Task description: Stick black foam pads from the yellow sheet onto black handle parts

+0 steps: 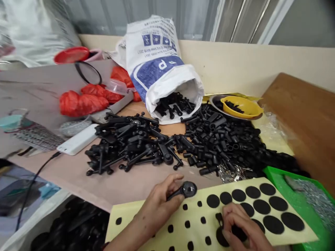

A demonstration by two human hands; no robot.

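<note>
Your left fingers [172, 181] curl closed around a black plastic lever handle [187, 190], while your right fingers [232, 216] pinch a round black rubber pad [222, 237] on the cream backing sheet [193, 211].

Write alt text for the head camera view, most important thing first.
A left hand grips a black plastic lever while a right hand touches a black round pad on a cream backing sheet of black dots. Behind them lie a heap of black levers and black sleeves, beside a white woven sack spilling more parts.
</note>
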